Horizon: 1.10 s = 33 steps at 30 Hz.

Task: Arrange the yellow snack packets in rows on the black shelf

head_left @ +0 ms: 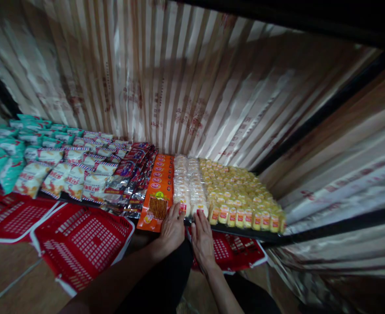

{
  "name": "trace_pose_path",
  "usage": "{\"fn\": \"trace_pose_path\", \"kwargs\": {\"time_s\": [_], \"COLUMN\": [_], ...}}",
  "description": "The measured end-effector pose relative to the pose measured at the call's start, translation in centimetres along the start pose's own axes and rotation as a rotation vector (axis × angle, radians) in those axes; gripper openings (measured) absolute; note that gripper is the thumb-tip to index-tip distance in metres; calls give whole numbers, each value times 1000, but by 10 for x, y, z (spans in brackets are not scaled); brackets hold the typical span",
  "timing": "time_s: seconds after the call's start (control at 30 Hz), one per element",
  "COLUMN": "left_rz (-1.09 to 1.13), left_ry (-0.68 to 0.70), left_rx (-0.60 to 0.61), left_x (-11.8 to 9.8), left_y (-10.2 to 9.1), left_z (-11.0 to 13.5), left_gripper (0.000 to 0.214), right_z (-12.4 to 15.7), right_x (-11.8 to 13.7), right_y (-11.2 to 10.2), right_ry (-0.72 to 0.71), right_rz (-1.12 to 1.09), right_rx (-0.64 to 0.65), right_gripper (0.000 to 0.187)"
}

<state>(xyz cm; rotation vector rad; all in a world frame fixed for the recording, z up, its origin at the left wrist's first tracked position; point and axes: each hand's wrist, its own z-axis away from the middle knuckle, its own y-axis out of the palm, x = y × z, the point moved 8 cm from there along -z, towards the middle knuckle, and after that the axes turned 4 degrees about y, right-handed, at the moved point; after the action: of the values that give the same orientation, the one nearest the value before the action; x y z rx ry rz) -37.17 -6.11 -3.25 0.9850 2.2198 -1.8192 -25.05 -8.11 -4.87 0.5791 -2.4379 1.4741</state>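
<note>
My left hand (173,226) reaches to the shelf's front edge with its fingers stretched out, the tips touching the front of a row of white wrapped snacks (181,181). Beside it, my right hand (202,237) lies with straight fingers against the front of a second white row (196,183). Neither hand grips a pack. Left of the white rows is an orange snack packet (158,192), close by my left hand. Rows of small yellow wrapped snacks (241,192) stand to the right of my right hand.
Further left on the shelf are purple packets (135,168), white snack bags (71,179) and teal bags (11,163). Below the shelf are red baskets (87,240) with white rims. Pleated, printed sheeting (179,87) hangs behind, and a black frame bar (313,120) slants at right.
</note>
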Motion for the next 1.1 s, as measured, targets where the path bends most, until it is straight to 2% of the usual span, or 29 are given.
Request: {"fn": "trace_pose_path", "kwargs": {"time_s": [0.27, 0.43, 0.57, 0.73, 0.87, 1.0, 1.1], "left_rz": [15, 27, 15, 15, -4, -3, 35], "left_ry": [-11, -8, -21, 2, 53, 118, 134], "left_rx": [19, -24, -60, 13, 11, -52, -16], "left_x": [-1, -2, -1, 3, 1, -7, -10], "left_y": [5, -8, -16, -4, -4, -12, -12], "left_z": [-2, 6, 17, 15, 14, 38, 68], "left_gripper": [51, 49, 47, 49, 49, 41, 40], "right_z": [-2, -2, -2, -9, -7, 15, 40], "right_x": [-1, 6, 14, 22, 24, 30, 44], "right_y": [1, -5, 1, 15, 11, 5, 8], "right_ry": [8, -20, -44, -83, -59, 13, 18], "right_rz": [-24, -63, -66, -63, -72, -87, -106], "right_rx": [31, 0, 11, 50, 12, -24, -49], "right_gripper": [49, 47, 49, 52, 53, 49, 47]}}
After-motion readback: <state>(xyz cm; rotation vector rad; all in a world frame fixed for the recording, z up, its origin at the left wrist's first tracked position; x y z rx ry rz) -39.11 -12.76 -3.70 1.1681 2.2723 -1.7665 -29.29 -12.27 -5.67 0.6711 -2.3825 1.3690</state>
